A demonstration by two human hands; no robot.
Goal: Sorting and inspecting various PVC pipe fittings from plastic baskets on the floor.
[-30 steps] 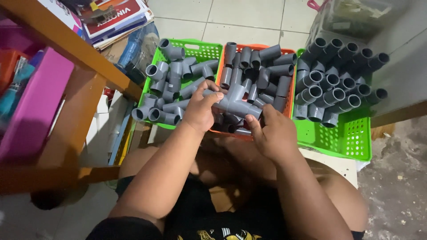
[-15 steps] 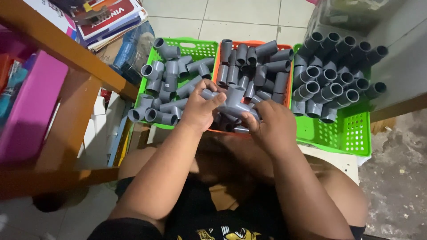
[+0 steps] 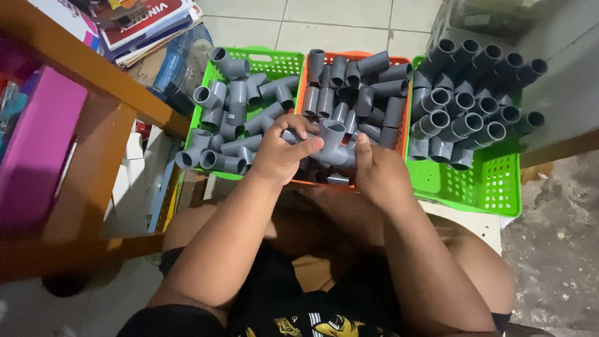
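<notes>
While gripping a grey plastic tee pipe fitting (image 3: 331,145) between closed left hand (image 3: 282,154) and closed right hand (image 3: 377,171) above the orange slotted middle basket (image 3: 304,87), risking, probably, a slip into loose grey pipe pieces (image 3: 359,93) from uneven pressing.

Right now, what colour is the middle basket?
Orange middle basket, best seen in the head view.

Single head view, steeply downward, close over lap
</notes>
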